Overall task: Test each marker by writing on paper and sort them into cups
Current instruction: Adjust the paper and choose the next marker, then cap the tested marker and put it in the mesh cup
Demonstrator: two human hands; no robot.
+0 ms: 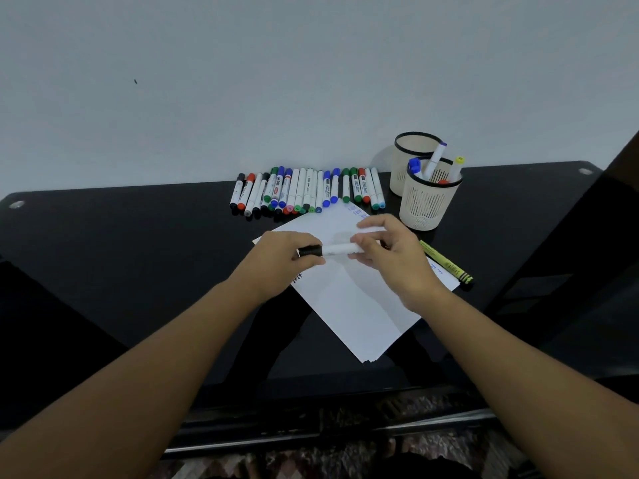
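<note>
Both hands hold one white marker (337, 249) with a black cap level above the white paper (349, 299). My left hand (281, 259) grips the black cap end. My right hand (390, 252) pinches the white barrel. A row of several capped markers (306, 191) lies at the back of the black table. Two beige mesh cups stand at the right: the near cup (427, 205) holds several markers, and the far cup (408, 164) behind it shows none from here. Blue and black writing marks the paper.
A yellow-green marker (446, 262) lies on the table by the paper's right edge. The black glossy table (138, 254) stands against a white wall. A dark panel rises at the far right. Patterned floor shows below the table's front edge.
</note>
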